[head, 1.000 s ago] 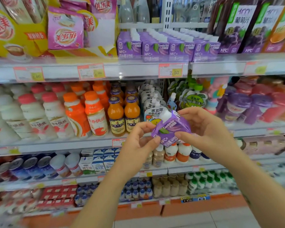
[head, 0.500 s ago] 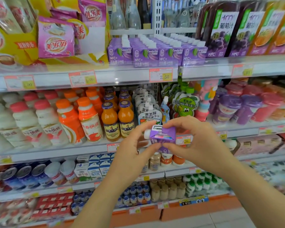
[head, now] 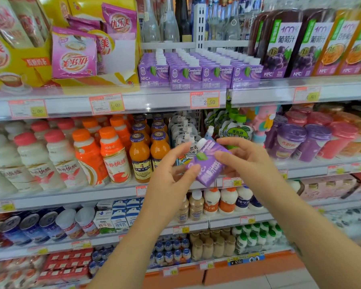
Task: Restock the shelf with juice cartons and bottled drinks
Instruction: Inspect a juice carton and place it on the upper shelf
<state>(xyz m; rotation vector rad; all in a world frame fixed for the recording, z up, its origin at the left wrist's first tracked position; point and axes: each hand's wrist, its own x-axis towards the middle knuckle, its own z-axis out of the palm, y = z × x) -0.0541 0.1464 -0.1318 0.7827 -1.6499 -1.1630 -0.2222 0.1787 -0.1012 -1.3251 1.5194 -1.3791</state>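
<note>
Carton [head: 209, 163] rotated label-forward, tilted; left hand [head: 171, 182], right hand [head: 252, 163] pinching.

purple carton [head: 209, 168]: label blurred | tea box [head: 15, 66]: cut by left edge

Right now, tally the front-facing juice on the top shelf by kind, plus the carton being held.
Shelf cartons: 4
Held carton: 1
Grape bottles: 2
Orange-label bottles: 2, one cut by the frame edge
Total: 9
</note>
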